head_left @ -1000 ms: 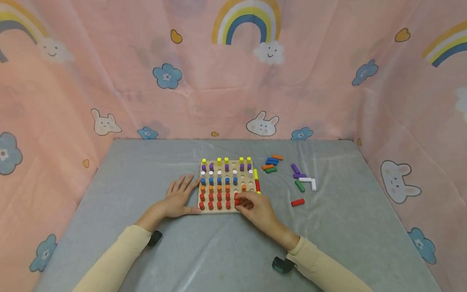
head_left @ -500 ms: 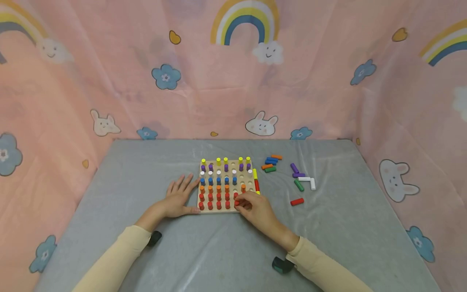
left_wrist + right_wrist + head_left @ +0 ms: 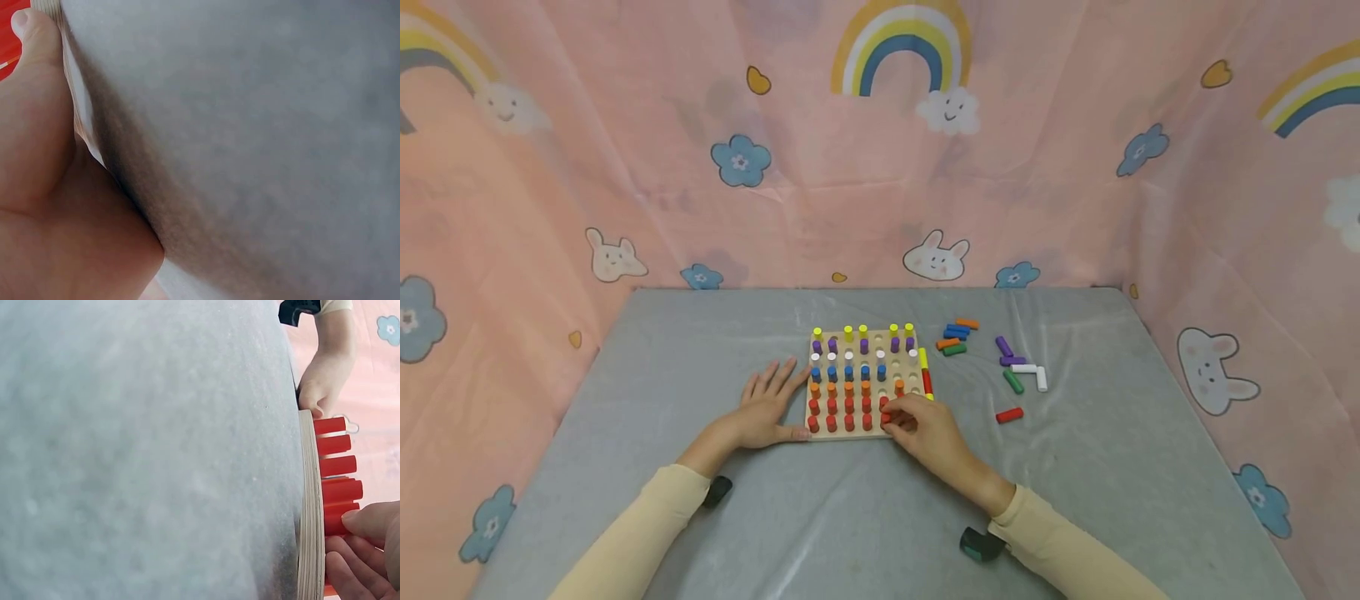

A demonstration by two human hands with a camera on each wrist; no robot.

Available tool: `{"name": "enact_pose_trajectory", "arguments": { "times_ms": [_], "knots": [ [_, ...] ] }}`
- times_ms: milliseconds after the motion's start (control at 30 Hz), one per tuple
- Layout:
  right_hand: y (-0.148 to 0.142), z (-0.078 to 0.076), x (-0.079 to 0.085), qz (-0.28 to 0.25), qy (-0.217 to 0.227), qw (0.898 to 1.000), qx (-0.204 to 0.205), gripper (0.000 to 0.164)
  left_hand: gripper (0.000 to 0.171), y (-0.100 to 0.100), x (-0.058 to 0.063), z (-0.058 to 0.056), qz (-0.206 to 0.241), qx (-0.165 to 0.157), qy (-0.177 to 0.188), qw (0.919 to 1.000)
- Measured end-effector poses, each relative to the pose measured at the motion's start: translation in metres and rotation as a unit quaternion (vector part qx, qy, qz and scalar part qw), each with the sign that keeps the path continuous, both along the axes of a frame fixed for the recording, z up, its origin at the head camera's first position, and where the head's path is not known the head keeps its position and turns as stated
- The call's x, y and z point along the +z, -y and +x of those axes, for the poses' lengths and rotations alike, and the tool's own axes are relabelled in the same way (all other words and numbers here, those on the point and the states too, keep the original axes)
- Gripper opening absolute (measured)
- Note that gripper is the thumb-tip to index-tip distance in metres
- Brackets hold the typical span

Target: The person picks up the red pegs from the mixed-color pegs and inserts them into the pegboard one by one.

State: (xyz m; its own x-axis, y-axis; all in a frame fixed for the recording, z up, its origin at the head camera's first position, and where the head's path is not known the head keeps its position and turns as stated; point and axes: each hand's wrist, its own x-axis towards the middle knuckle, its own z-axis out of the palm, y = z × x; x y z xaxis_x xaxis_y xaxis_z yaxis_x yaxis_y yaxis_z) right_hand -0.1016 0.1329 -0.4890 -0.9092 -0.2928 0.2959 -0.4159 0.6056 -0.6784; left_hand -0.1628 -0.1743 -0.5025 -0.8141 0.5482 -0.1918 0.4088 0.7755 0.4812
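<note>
A square wooden pegboard (image 3: pixel 842 435) lies on the table with rows of yellow, purple, white, blue, orange and red pegs standing in it. My right hand (image 3: pixel 934 437) is at its front right part, pinching a red peg (image 3: pixel 337 519) between thumb and fingers. That peg stands upright at the board, in line with the other front-row red pegs (image 3: pixel 337 465). Beside the board's left edge my left hand (image 3: pixel 767 410) rests with fingers spread. Its thumb (image 3: pixel 40 40) touches the front left corner. The board's front right corner is hidden behind my right hand in the head view.
Loose pegs lie right of the board: a red one (image 3: pixel 1010 415), green ones (image 3: pixel 1013 382), white ones (image 3: pixel 1024 368), purple ones (image 3: pixel 1003 346), blue ones (image 3: pixel 957 332) and orange ones (image 3: pixel 967 323). Yellow and red pegs (image 3: pixel 927 381) lie along its right edge. A pink patterned curtain (image 3: pixel 805 208) surrounds the table (image 3: pixel 700 325).
My right fingertips dip slightly at the red peg and then stay there. My left hand keeps its place at the board's edge. The head view tilts a little.
</note>
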Motion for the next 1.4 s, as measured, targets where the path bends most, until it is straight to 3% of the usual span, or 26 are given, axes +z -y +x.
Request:
{"name": "enact_pose_trajectory", "arguments": {
  "times_ms": [167,300,500,767,833,1067,1167,1400],
  "knots": [
    [-0.002,-0.001,0.004,0.001,-0.004,1.000,-0.002,0.027,0.112,0.000,0.003,0.002,0.027,-0.004,0.000,0.9996],
    [-0.007,-0.005,0.013,-0.032,0.004,0.999,-0.016,0.025,0.112,0.001,0.004,0.002,0.031,-0.003,-0.002,0.9995],
    [-0.022,-0.022,0.024,-0.087,0.082,0.991,-0.053,0.026,0.113,0.001,0.005,0.001,0.013,-0.003,-0.003,0.9999],
    [-0.047,-0.049,0.031,-0.101,0.159,0.977,-0.104,0.028,0.109,0.002,0.003,0.000,0.003,0.002,-0.002,1.0000],
    [-0.053,-0.054,0.029,-0.097,0.162,0.976,-0.111,0.029,0.108,0.003,0.000,0.000,-0.007,0.002,-0.004,1.0000],
    [-0.061,-0.065,0.024,-0.064,0.190,0.972,-0.124,0.029,0.109,0.001,0.012,0.003,0.017,0.000,0.007,0.9998],
    [-0.062,-0.067,0.017,-0.050,0.208,0.969,-0.121,0.029,0.111,0.002,0.005,0.001,0.012,-0.001,0.001,0.9999],
    [-0.060,-0.070,0.003,-0.030,0.214,0.970,-0.114,0.030,0.107,0.001,0.000,0.001,-0.005,0.004,0.005,1.0000]
  ]
}}
